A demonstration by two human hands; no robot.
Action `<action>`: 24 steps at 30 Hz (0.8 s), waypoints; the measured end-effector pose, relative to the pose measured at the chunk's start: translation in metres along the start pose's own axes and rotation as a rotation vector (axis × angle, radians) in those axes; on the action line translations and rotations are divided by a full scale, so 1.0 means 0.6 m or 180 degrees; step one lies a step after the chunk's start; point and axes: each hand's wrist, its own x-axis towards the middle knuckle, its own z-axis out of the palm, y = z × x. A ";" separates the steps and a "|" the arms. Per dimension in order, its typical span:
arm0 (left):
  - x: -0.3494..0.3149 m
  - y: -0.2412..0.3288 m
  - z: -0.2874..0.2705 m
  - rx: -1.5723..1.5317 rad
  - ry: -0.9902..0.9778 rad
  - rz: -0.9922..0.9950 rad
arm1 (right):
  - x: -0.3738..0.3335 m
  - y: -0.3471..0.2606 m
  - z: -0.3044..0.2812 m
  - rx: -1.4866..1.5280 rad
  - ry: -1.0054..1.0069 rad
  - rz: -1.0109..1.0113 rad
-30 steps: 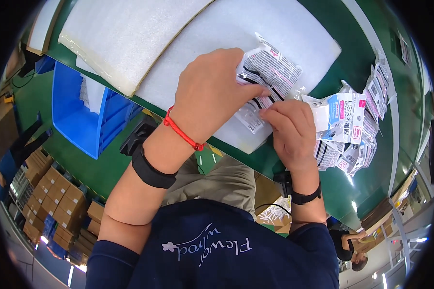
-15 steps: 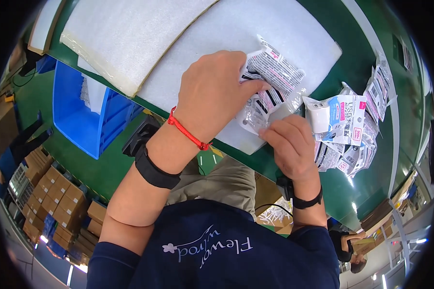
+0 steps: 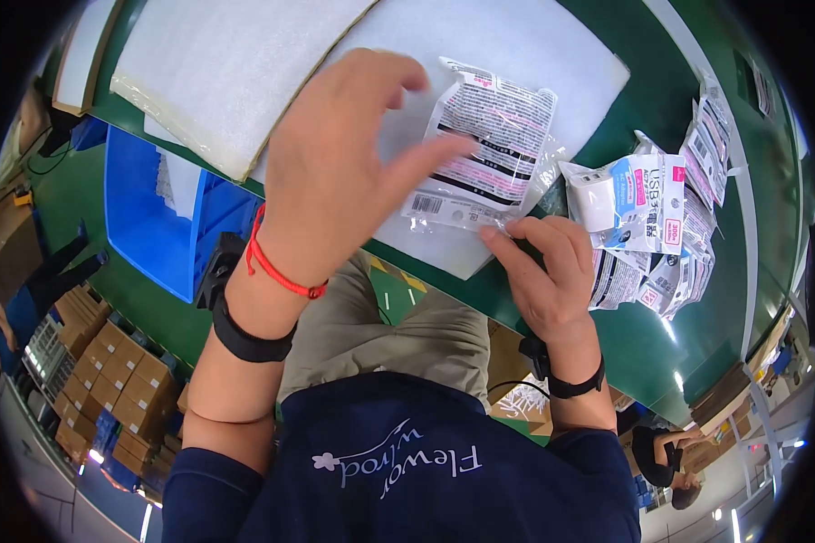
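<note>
A clear plastic packet [image 3: 491, 149] with a printed white and pink label lies face down on a white foam sheet [image 3: 516, 54]. My right hand [image 3: 543, 271] pinches the packet's lower edge between thumb and fingers. Above the packet's left side hovers my left hand [image 3: 344, 172], its fingers spread and one fingertip touching the label. A red string bracelet and a black band circle my left wrist; a black band is on my right wrist.
A pile of similar blue and white packets [image 3: 647, 217] lies to the right on the green table [image 3: 670, 335]. A second foam slab [image 3: 235, 63] sits at upper left. A blue bin [image 3: 154, 217] stands below it, with stacked cardboard boxes [image 3: 100, 380] on the floor.
My left hand has lifted off the packet and spread its fingers. The packet now lies flatter and more exposed, with my right hand holding its lower edge.
</note>
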 end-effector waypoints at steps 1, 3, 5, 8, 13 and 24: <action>-0.004 0.004 -0.003 0.0180 -0.0123 0.0573 | -0.001 -0.001 0.001 0.0000 0.0010 0.0006; -0.009 0.012 -0.007 0.0531 -0.0364 0.1722 | -0.005 -0.003 0.003 -0.0125 0.0036 0.0000; -0.016 0.015 0.004 0.0642 -0.0437 0.1747 | -0.007 -0.005 0.004 -0.0194 0.0059 -0.0004; -0.029 0.009 0.022 0.0857 -0.0575 0.1784 | -0.009 -0.009 0.005 -0.0142 -0.0135 -0.0009; -0.030 0.002 0.032 0.0788 -0.0505 0.1911 | -0.015 -0.009 0.006 0.0031 -0.0108 0.0076; -0.047 0.057 0.032 0.0241 -0.0433 0.1401 | 0.016 -0.028 0.002 0.0024 0.0418 0.1627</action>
